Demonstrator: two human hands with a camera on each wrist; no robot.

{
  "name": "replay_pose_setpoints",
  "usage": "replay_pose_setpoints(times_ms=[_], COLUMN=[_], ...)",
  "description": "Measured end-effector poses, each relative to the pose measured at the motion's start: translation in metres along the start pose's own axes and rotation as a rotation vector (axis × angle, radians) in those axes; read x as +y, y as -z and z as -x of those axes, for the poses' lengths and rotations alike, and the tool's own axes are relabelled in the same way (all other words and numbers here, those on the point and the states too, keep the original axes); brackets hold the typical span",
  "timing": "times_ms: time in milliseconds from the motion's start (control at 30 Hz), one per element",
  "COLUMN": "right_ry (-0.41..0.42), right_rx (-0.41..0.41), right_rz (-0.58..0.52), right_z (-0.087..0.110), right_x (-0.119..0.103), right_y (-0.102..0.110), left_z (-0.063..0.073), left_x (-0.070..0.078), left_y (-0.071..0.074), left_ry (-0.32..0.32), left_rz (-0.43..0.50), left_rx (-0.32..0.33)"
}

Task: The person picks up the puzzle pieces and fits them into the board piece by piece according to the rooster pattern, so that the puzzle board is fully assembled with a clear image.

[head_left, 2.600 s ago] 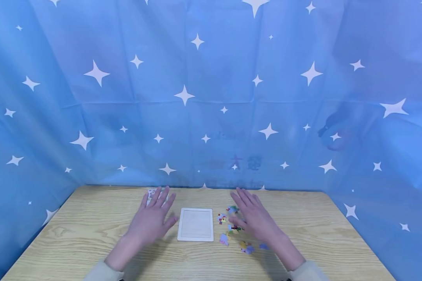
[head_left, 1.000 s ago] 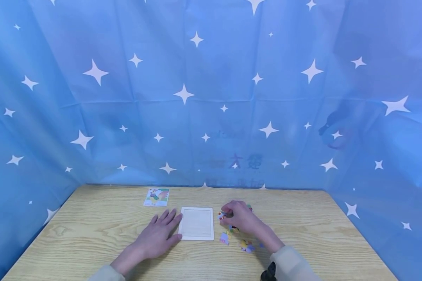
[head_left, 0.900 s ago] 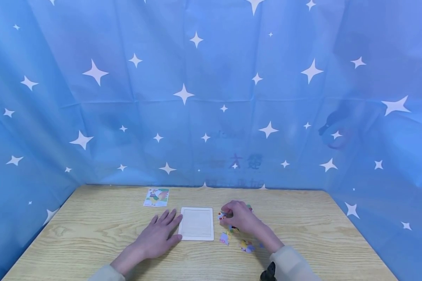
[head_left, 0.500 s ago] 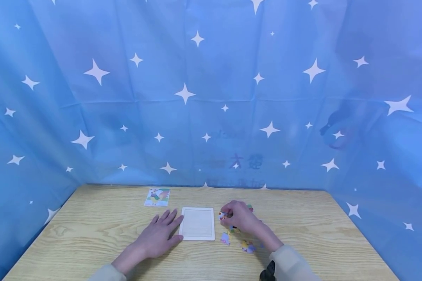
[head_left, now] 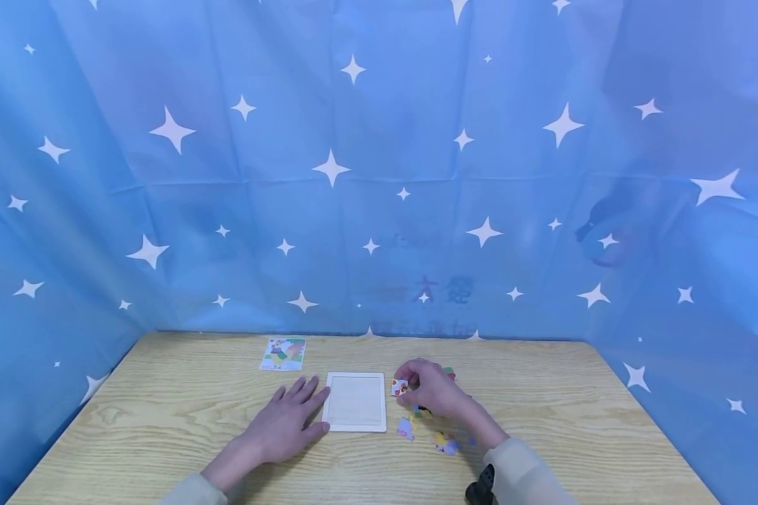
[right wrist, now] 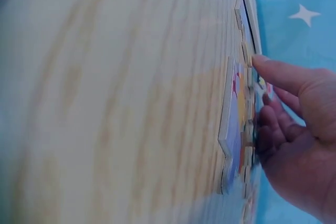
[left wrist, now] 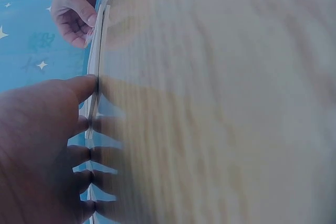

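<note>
My right hand (head_left: 434,387) pinches a small puzzle piece (head_left: 399,387), white with red patches, between thumb and fingers just right of a white square puzzle tray (head_left: 354,428). In the right wrist view, the thumb of that hand (right wrist: 310,108) extends toward the fingers, low beside the loose pieces. My left hand (head_left: 284,426) lies with spread, fairly straight fingers, its thumb and fingertips at the tray's left rim. The left wrist view shows this hand (left wrist: 42,129) from the side, fingertips down at tabletop level.
Several loose puzzle pieces lie right of the tray, among them a lilac one (head_left: 406,428), a yellow and purple group (head_left: 445,442) and a green-red one (head_left: 449,373) partly behind my right hand. A picture card (head_left: 283,354) lies at the back left. A blue starred curtain (head_left: 379,210) surrounds the table.
Both hands came down from over the table: the left to the tray's left rim, the right onto the red-and-white puzzle piece. The pinched piece now shows more of its face, turned slightly.
</note>
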State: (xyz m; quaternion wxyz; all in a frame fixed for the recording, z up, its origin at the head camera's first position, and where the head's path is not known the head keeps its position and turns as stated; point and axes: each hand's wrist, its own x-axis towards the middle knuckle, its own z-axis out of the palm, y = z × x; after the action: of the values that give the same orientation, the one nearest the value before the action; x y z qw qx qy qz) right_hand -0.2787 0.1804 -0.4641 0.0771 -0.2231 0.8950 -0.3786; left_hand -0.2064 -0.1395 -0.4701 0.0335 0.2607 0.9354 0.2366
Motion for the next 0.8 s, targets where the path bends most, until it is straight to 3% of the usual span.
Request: replay_pose_setpoints(times_ms=[333, 567, 800], right_ry=[0.004, 0.039, 0.1], right_rx=[0.017, 0.038, 0.003], right_rz=[-0.089, -0.093, -0.155], right_z=[0.002, -0.012, -0.029], right_x=[-0.006, -0.02, -0.039], right_y=[0.002, -0.008, -0.028], left_z=[0.0, 0.0, -0.002], left_x=[-0.001, 0.001, 0.002], left_y=[0.0, 0.004, 0.003], left_ry=[-0.001, 0.011, 0.027], left_rz=[0.003, 0.002, -0.016], left_rx=[-0.002, -0.018, -0.016])
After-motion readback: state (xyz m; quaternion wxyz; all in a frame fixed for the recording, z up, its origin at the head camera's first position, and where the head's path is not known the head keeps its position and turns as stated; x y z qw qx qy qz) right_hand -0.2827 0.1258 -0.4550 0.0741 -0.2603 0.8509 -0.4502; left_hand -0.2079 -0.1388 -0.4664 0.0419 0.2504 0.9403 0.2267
